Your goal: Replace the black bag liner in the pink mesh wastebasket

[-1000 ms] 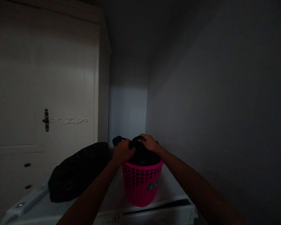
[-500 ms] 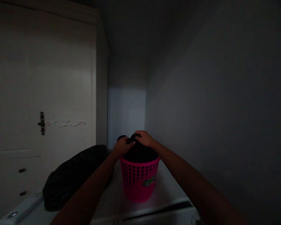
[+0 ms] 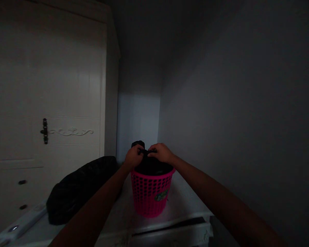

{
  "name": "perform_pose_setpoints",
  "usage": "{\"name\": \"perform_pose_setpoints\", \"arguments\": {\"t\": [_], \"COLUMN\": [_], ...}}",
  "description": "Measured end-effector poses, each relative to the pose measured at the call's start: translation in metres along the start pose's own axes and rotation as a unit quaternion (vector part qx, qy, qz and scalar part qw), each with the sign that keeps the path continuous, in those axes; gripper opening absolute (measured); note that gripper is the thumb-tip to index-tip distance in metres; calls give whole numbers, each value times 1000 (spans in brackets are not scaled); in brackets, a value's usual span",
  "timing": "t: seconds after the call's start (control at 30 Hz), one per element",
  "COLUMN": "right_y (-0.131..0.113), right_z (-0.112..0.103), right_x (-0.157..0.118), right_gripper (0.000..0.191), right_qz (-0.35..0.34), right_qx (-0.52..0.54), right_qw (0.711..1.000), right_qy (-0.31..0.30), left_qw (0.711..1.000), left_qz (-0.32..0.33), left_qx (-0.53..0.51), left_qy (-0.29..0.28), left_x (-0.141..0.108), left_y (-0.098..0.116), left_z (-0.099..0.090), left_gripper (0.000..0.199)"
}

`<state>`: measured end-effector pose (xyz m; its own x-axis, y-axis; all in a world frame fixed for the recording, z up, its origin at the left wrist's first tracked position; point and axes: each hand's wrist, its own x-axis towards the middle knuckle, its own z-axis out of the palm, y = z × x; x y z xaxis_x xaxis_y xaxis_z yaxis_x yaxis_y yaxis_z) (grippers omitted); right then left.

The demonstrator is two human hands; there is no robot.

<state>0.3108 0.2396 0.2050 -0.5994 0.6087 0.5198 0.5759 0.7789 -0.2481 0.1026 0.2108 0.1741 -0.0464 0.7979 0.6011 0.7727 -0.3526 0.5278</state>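
Note:
A pink perforated basket stands upright on a white dresser top, with a green label on its side. Black plastic bag material fills its mouth and rises above the rim. My left hand pinches a twisted part of the black bag above the basket's left side. Close beside it, my right hand grips another end of the same bag, the dark strands meeting between the two hands. The scene is dim, so the bag's folds are hard to make out.
A large black bundle lies on the dresser left of the basket. A long white object is at the lower left. Behind stands a white wardrobe; a grey wall rises on the right. A drawer front is slightly ajar.
My hands have moved slightly apart, drawing the black bag strands out sideways between them. The view has shifted slightly.

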Motion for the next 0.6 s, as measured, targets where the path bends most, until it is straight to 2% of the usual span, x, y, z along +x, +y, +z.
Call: {"name": "perform_pose_setpoints", "arguments": {"t": [0.07, 0.17, 0.23, 0.3, 0.37, 0.4, 0.47, 0.53, 0.6], "right_y": [4, 18, 22, 19, 12, 10, 10, 17, 24], "right_z": [-5, -12, -12, -10, -8, -7, -10, -16, -22], "right_x": [-5, -16, -20, -20, -18, -17, -18, -22, -27], "right_gripper": [16, 20, 21, 29, 43, 41, 23, 18, 15], "right_qz": [16, 78, 106, 92, 52, 34, 27, 67, 141], "right_qx": [-46, -76, -51, 15, 83, 104, 125, 138, 175], "right_qw": [999, 993, 991, 992, 991, 991, 990, 985, 961], "right_qy": [0, 42, 70, 89, 87, 74, 54, 84, 159], "left_qw": [1000, 999, 999, 991, 979, 974, 963, 941, 907], "left_qz": [14, 6, -20, -52, -68, -72, -98, -149, -187], "left_qx": [3, 0, -44, -121, -191, -214, -251, -305, -377], "left_qy": [9, 38, 22, -14, -28, -23, -7, 3, 5], "left_x": [0, 0, 1, 2, 3, 3, 1, -2, -6], "left_y": [-6, -18, -20, -16, -9, -5, 0, 2, 4], "left_z": [-2, -5, -3, 2, 6, 6, 3, -6, -18], "left_gripper": [35, 35, 34, 35, 36, 35, 32, 34, 42]}}
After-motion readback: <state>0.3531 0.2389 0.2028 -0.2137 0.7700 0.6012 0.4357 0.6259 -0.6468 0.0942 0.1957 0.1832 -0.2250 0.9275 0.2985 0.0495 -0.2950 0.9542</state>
